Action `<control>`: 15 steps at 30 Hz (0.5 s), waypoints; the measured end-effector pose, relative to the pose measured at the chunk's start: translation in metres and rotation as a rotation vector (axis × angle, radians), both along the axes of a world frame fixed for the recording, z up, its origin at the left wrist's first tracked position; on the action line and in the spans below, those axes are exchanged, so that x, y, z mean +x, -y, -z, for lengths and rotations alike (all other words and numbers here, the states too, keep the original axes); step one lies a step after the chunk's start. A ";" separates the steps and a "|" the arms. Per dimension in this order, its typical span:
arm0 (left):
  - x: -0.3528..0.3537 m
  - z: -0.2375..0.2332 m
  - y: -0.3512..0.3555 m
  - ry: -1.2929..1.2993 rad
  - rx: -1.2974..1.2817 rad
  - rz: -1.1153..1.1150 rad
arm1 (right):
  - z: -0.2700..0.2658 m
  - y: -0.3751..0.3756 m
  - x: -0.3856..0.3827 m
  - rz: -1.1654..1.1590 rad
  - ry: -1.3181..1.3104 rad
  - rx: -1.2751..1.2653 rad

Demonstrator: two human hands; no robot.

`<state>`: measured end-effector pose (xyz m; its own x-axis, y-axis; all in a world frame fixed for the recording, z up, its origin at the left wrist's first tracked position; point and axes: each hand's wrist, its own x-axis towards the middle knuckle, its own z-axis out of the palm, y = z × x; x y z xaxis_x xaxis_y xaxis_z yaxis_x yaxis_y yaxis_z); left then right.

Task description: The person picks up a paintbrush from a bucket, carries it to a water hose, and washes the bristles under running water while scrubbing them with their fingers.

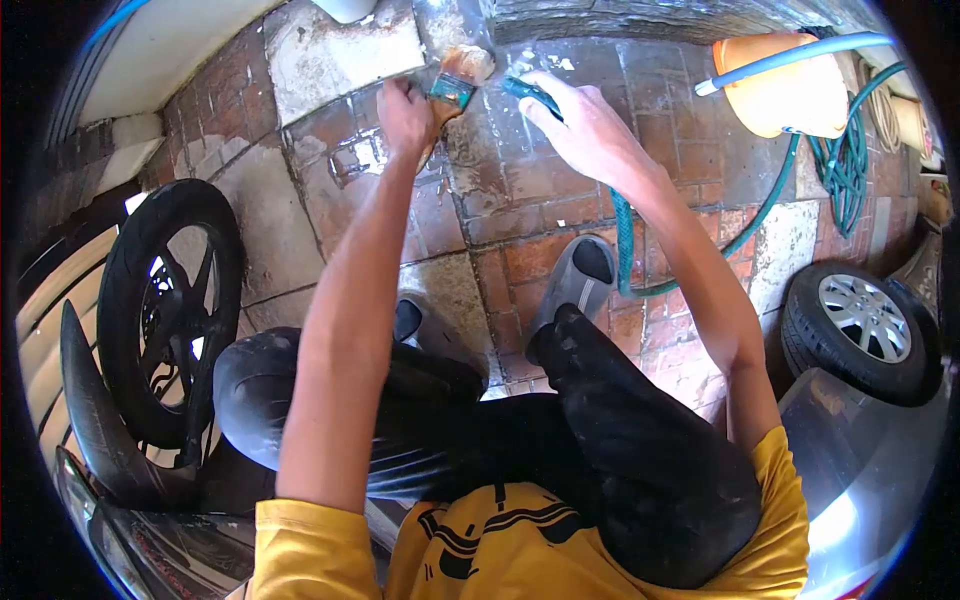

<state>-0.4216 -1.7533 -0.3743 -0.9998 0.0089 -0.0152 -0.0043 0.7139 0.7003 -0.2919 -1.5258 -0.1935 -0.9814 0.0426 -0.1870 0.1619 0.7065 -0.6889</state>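
My left hand (406,118) is closed around the handle of a wide paintbrush (455,92). The brush has a green band below its bristles, which look pale and brownish and point away from me over the wet floor. To the right, my right hand (575,125) grips a green hose (622,225) near its end, with the open end pointing toward the bristles. Brush and hose end are a short gap apart. From under my right wrist the hose drops to the floor and curves off to the right. Whether water is flowing is hard to make out.
Wet brick-patterned tiles (575,215) cover the floor. A motorbike wheel (170,310) stands at left, a car wheel (865,320) lies at right. An orange-yellow bucket (780,95) with a blue hose (840,48) across it is at upper right, beside coiled green hose. My sandalled feet are below.
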 end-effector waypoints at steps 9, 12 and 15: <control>0.063 -0.011 0.002 -0.077 -0.133 0.064 | -0.014 0.011 -0.005 -0.082 0.013 -0.006; 0.059 -0.013 -0.002 -0.091 -0.125 0.056 | -0.024 0.013 -0.004 -0.088 0.010 -0.043; 0.057 -0.015 -0.007 -0.070 -0.075 0.034 | -0.015 0.014 -0.002 -0.117 -0.087 -0.013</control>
<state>-0.3648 -1.7468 -0.3591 -0.9976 0.0441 0.0524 0.0675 0.7635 0.6423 -0.2935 -1.5401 -0.1784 -0.9921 -0.0748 -0.1008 0.0183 0.7083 -0.7057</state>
